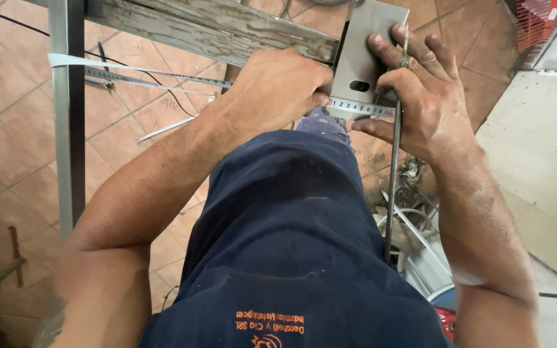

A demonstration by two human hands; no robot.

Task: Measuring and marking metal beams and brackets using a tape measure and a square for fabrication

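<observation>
Both hands are working at one spot: the left hand [285, 84] is curling shut, pinching the tape measure [362, 107] flat against the lower edge of the grey metal plate [362, 55]; the right hand [417, 96] is spreading its fingers over the plate's right side while clamping a thin metal rod [394, 167], which is running lengthwise past its palm. Between the two hands the plate is lying, nearer the right; beyond the left hand's knuckles a weathered wooden beam [214, 29] is stretching away leftward, with tiled floor [143, 109] showing further out.

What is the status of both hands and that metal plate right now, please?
Left hand pins tape measure on metal plate. Right hand grips thin rod. Nothing in the way.
</observation>
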